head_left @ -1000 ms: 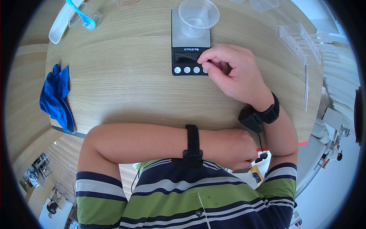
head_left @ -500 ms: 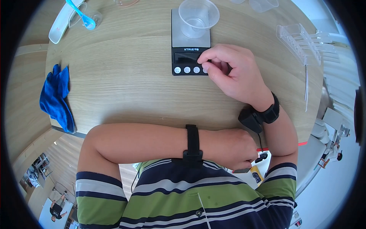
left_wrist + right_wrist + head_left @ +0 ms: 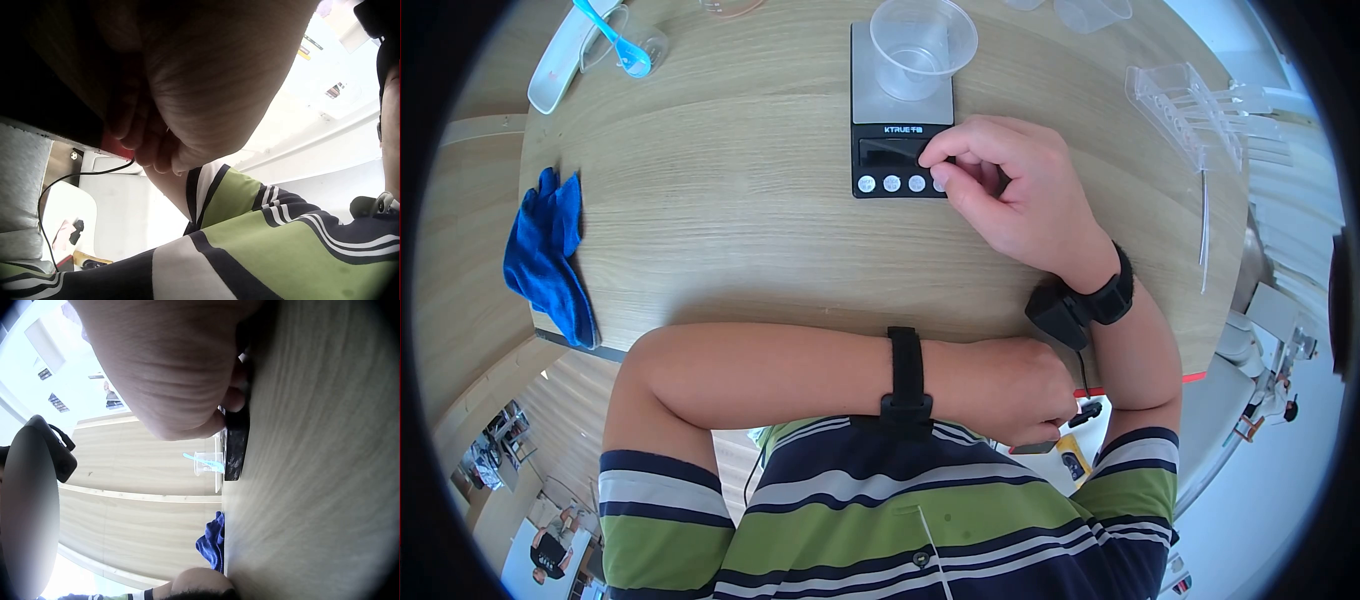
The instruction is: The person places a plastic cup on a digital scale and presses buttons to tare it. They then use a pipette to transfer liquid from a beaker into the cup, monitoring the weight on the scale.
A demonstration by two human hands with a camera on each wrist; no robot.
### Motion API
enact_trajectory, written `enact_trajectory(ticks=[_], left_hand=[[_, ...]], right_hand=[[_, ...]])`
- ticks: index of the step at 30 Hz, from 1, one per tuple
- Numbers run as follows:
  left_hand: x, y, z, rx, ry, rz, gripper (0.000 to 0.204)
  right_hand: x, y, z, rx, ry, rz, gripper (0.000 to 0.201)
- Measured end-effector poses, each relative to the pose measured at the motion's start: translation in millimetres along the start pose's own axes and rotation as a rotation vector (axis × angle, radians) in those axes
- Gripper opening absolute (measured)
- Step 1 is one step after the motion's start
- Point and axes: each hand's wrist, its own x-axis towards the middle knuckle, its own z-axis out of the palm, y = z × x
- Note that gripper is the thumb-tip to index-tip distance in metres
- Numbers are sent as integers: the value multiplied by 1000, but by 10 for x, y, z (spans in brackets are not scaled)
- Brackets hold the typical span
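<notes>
The right hand (image 3: 1025, 195) rests at the right side of a black digital scale (image 3: 890, 152). Its index fingertip touches near the display, and its thumb lies over the rightmost button. Its fingers are loosely bent. On the scale's silver plate (image 3: 863, 90) stands a clear plastic cup (image 3: 920, 60), upright, with no contents visible. In the right wrist view the fingers lie against the scale's edge (image 3: 236, 450). The left hand (image 3: 1020, 390) lies at the table's front edge, close to the body; in the left wrist view its fingers (image 3: 150, 140) are loosely curled with nothing visible in them.
A blue cloth (image 3: 550, 258) lies at the left. At the upper left are a white tray (image 3: 560, 70) and a clear cup with a blue spoon (image 3: 632, 58). A clear rack (image 3: 1180, 110) and a thin rod (image 3: 1204, 230) lie right; more clear cups (image 3: 1092, 12) stand behind.
The scale and the cup on it have shifted very slightly to the right. Both hands look unmoved. A person in the far background has changed posture.
</notes>
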Motion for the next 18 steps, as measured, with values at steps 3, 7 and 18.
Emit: enact_trajectory(ticks=[3, 7, 18], left_hand=[[0, -1, 5, -12, -4, -7, 22], [4, -1, 4, -6, -6, -6, 22], [2, 1, 10, 6, 9, 6, 24]], right_hand=[[-2, 1, 2, 0, 0, 0, 13], [2, 9, 2, 1, 1, -10, 13], [0, -2, 4, 13, 4, 0, 11]])
